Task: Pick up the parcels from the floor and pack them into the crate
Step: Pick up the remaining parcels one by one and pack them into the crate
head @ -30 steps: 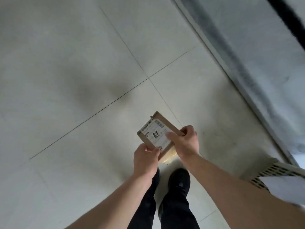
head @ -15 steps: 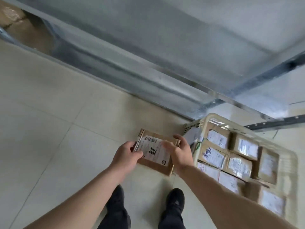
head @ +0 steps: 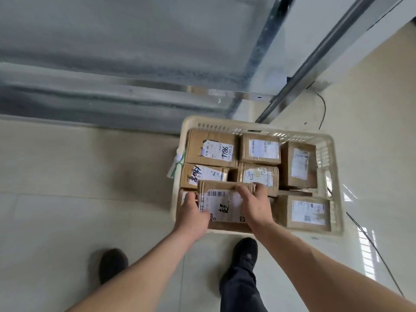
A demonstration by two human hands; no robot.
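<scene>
- Parcel (head: 221,204), brown cardboard with one barcoded white label and a handwritten character, held at lower centre over the crate (head: 326,140); left hand (head: 192,213) grasps its left edge, right hand (head: 254,204) its far right corner
- Seven packed parcels visible in the crate; one label (head: 217,150) reads "1786"
- Two dark shoes at bottom

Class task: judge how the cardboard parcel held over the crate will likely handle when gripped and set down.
The parcel probably stays stiff: its edges look straight between the left hand and right hand. Flat faces suggest no rolling. Its paper label may be slightly slick.
</scene>
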